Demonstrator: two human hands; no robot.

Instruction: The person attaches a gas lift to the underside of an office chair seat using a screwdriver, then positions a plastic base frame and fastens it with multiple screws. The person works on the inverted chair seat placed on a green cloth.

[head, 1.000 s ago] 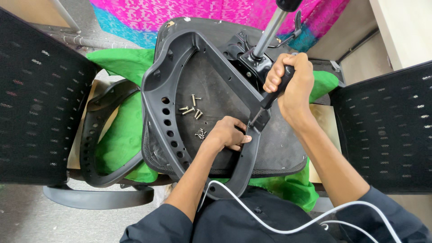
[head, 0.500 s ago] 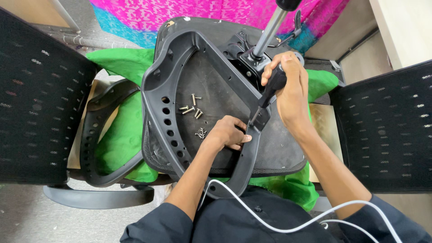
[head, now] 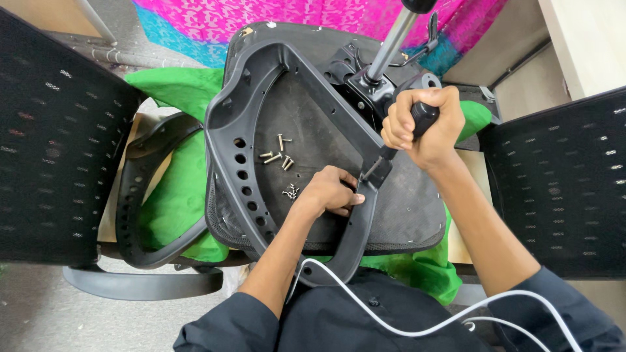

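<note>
**A:** What's the biggest thing here?

**B:** One upturned office chair seat point(head: 404, 215), black, underside up, lying on a green cloth point(head: 173, 195) in the middle of the view. A black plastic frame point(head: 225, 140) runs around its underside, and one metal gas cylinder point(head: 391, 42) rises from the mechanism at the far edge.

**A:** And around it?

**B:** Two black mesh panels, one at the left point(head: 52, 137) and one at the right point(head: 567, 182). One loose curved armrest point(head: 140, 215) lies on the cloth to the left of the seat. A pink and blue patterned fabric point(head: 261, 16) lies beyond the seat.

**A:** How do the hands stand?

**B:** The right hand point(head: 424, 127) is a closed fist wrapped around the black handle of one screwdriver point(head: 398, 140), held tilted, its shaft slanting down to the black armrest bracket point(head: 355, 221) on the near side of the seat. The tip meets the bracket's upper end; I cannot tell whether it sits in a screw. The left hand point(head: 329, 192) lies palm down on the seat, fingers curled and pressed against the bracket just beside the tip.

**A:** Any small parts?

**B:** Loose screws on the seat's underside: about four in a cluster point(head: 277, 155) toward the middle, and a small heap point(head: 291, 191) just left of the left hand, too tangled to count.

**A:** Anything in the way?

**B:** One white cable point(head: 391, 322) loops across the person's dark clothing below the bracket, clear of both hands.
</note>
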